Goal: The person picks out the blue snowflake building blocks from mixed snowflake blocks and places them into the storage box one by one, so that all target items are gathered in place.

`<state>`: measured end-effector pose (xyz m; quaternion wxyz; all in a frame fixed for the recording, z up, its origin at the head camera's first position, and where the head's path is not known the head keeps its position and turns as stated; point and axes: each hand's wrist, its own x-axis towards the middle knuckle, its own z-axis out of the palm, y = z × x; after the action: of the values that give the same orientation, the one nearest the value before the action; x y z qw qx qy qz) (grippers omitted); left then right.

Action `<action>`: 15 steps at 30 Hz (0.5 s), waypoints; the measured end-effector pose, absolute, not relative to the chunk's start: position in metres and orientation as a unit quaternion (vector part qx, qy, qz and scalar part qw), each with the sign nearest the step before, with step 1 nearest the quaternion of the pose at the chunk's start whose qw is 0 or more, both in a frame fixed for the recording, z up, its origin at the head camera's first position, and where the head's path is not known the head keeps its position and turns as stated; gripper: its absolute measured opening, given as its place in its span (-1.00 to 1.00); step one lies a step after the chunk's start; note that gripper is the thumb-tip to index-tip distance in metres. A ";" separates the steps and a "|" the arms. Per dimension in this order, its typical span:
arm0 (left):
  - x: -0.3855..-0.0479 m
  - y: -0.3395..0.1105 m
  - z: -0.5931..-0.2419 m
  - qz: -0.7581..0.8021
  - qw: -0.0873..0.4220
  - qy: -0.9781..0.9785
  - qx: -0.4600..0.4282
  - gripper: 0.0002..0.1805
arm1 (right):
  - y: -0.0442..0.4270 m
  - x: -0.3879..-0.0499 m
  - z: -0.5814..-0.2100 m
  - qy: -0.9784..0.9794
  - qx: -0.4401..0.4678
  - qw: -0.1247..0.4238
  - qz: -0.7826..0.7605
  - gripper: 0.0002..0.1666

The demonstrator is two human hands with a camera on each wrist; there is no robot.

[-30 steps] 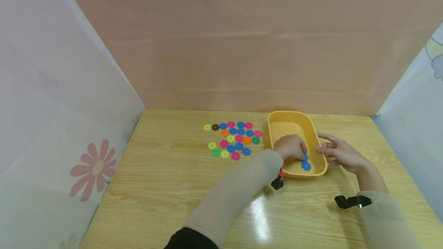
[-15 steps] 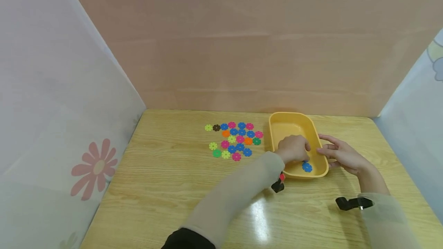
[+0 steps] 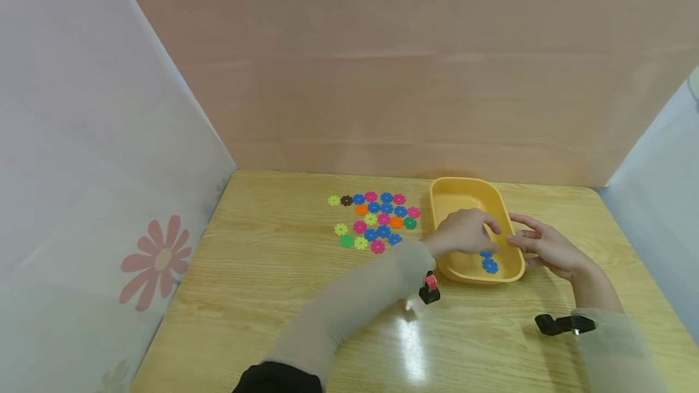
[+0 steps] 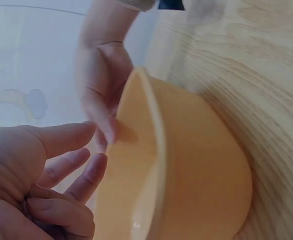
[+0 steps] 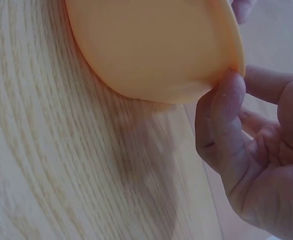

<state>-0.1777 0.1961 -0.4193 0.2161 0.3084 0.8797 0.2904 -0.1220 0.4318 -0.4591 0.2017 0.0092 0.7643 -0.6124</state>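
Note:
A yellow plastic tray [image 3: 464,278] stands on the table's right part. Over it hangs my left hand [image 3: 464,232], thumb and index finger apart with nothing between them. In the left wrist view, my left hand [image 4: 41,185] shows the same gap beside the tray wall [image 4: 206,165]. Two blue flower-shaped discs, the nearer disc [image 3: 490,266] and one partly hidden behind my fingers, lie on the tray floor. My right hand [image 3: 554,250] holds the tray's right rim; the right wrist view shows its thumb and finger [image 5: 229,100] pinching the rim.
Left of the tray, several flower-shaped discs lie flat in loose rows, among them a pink disc [image 3: 378,247], a brown disc [image 3: 346,201] and an orange disc [image 3: 397,222]. A tan backdrop [image 3: 338,108] rises behind the wooden table [image 3: 262,272], with pale panels at both sides.
My left hand has let go of a blue disc in the tray, lifted a little and spread its thumb and index finger. The right hand keeps its hold on the rim.

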 end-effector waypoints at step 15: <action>-0.179 0.138 -0.403 0.397 0.214 0.832 0.324 -0.76 | 0.434 -0.123 -0.462 0.772 0.021 0.200 -0.603 -0.18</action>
<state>-0.1792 0.1375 -0.4029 0.2138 0.3243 0.8317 0.3968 -0.1229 0.4336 -0.4618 0.2004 0.0206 0.7717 -0.6033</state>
